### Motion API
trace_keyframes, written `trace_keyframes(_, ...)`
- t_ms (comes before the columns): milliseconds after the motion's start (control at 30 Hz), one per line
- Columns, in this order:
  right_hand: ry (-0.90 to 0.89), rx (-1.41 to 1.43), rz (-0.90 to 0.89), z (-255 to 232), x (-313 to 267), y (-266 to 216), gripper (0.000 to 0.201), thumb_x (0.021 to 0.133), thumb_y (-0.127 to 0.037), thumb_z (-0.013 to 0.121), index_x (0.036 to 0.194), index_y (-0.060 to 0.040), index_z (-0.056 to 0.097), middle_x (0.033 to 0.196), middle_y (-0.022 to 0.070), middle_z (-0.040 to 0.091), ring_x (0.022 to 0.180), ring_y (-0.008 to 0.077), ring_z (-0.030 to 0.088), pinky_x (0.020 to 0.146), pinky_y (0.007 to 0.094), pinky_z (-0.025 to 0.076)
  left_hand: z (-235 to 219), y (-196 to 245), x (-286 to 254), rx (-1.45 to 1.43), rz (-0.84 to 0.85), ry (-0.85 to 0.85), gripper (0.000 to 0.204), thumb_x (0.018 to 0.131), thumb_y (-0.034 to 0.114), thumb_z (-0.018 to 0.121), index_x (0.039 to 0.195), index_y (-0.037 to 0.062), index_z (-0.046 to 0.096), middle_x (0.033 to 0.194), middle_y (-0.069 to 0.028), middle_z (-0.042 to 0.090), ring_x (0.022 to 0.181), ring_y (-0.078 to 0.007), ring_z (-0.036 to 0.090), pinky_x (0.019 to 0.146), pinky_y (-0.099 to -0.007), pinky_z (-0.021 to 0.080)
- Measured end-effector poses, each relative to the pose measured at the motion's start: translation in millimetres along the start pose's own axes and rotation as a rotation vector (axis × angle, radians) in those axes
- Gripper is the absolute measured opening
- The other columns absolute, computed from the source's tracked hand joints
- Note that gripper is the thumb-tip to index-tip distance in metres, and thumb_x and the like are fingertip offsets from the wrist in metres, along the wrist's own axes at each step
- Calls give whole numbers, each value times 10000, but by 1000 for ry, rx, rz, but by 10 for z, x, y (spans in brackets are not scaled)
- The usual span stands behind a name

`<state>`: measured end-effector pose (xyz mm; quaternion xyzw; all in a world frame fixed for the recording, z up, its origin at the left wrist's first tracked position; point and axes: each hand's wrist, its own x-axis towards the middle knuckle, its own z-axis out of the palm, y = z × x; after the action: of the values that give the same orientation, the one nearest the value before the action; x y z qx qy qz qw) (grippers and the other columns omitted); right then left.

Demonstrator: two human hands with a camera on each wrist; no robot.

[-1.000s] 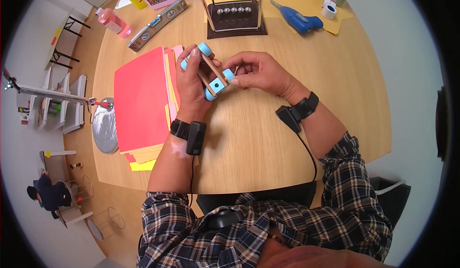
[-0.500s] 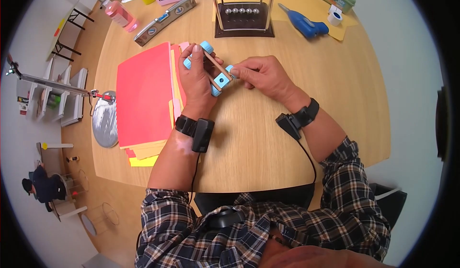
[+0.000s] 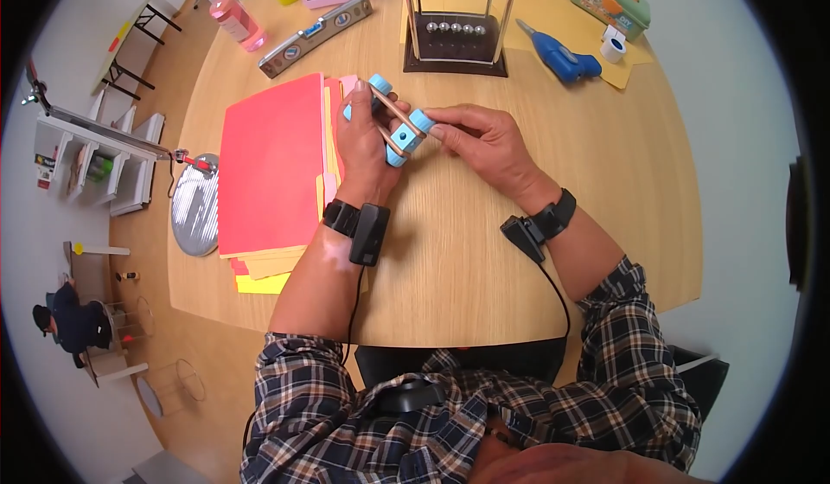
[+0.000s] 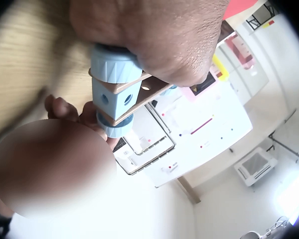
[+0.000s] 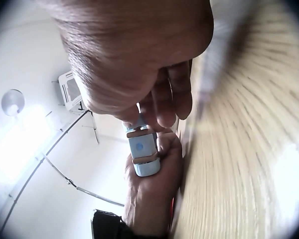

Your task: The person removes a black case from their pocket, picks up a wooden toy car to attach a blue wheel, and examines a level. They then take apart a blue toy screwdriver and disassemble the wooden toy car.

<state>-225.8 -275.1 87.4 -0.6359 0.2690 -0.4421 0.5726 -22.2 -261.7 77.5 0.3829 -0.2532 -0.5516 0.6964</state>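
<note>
My left hand (image 3: 359,142) grips a wooden toy construction piece from its left side, raised over the table. Two brown wooden strips (image 3: 395,112) run along it, joined near my right hand by a light blue block (image 3: 405,137) with round holes. Ridged light blue knobs cap the block's ends; one knob (image 3: 421,121) faces my right hand (image 3: 494,145), whose thumb and forefinger pinch it. In the left wrist view the block (image 4: 112,97) sits between the strips, with the other knob (image 4: 115,64) close to the left palm. My left fingers partly hide the far end.
Red and yellow folders (image 3: 272,168) lie by the left forearm. Farther back are a spirit level (image 3: 316,36), a pink bottle (image 3: 235,19), a Newton's cradle (image 3: 456,30), a blue tool (image 3: 560,58), a tape roll (image 3: 613,49) and a green box (image 3: 609,1).
The head view has shifted, so the table objects appear farther right. My right thumb and fingers have changed position on the knob, which shows more fully now. The left hand keeps its grip.
</note>
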Motion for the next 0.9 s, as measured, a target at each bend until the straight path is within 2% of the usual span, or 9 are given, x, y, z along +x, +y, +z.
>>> trace_keyframes(133,29,-74,-245,-2,57,140,220,1021,-35,768,1235,9,795,1112,42,797,951,92,714,858,250,592,-5,-63,51,-10,25,26,436,1127,482,608,1111,48,646,913,-103,706,794,-180,724,671,-341,620)
trace_keyframes(233,63,8,-146,20,36,143,173,1027,-58,770,1182,12,801,1087,46,799,932,91,706,847,260,594,51,-51,24,54,62,-20,396,1131,441,616,1129,46,634,917,-103,708,785,-179,728,646,-329,619)
trace_keyframes(300,52,26,20,-15,23,150,150,1034,-90,772,1134,19,799,1063,48,800,912,83,697,826,253,588,183,-72,-38,127,144,94,350,1132,393,630,1157,44,617,913,-101,707,780,-181,734,616,-312,615)
trace_keyframes(400,42,-8,62,-35,36,152,166,1041,-115,771,1132,22,793,1042,37,796,896,73,686,810,240,577,260,-43,-76,101,123,135,325,1128,364,645,1175,45,603,923,-103,705,782,-187,739,591,-300,610)
trace_keyframes(533,18,6,105,-13,22,94,194,1045,-130,770,1170,17,791,1054,28,796,905,75,691,817,242,577,79,-32,-1,19,32,50,346,1137,392,617,1147,46,618,972,-109,698,838,-198,737,683,-343,640)
trace_keyframes(633,-25,-7,79,10,6,57,216,1045,-120,768,1217,9,788,1130,41,792,977,92,711,861,253,587,4,-30,48,-20,-17,43,372,1145,416,591,1137,46,629,997,-107,693,892,-202,730,763,-369,650)
trace_keyframes(700,-12,-32,-89,20,8,65,230,1032,-67,766,1246,17,782,1227,69,774,1079,124,721,938,268,596,4,-38,48,-71,-40,36,383,1146,425,586,1143,46,634,1006,-107,691,906,-204,727,785,-374,650)
trace_keyframes(800,-40,-48,-176,-14,41,80,243,1011,5,760,1252,34,774,1286,95,753,1145,149,718,1001,284,595,5,-35,53,-127,-71,23,397,1146,437,581,1160,45,641,1015,-110,691,920,-208,725,813,-379,650)
trace_keyframes(900,-42,-37,-207,-23,35,73,251,997,42,758,1247,33,775,1291,106,752,1142,161,724,1019,294,596,-10,-64,72,-161,-89,-3,399,1145,438,584,1179,45,646,1019,-113,695,924,-211,727,826,-379,650)
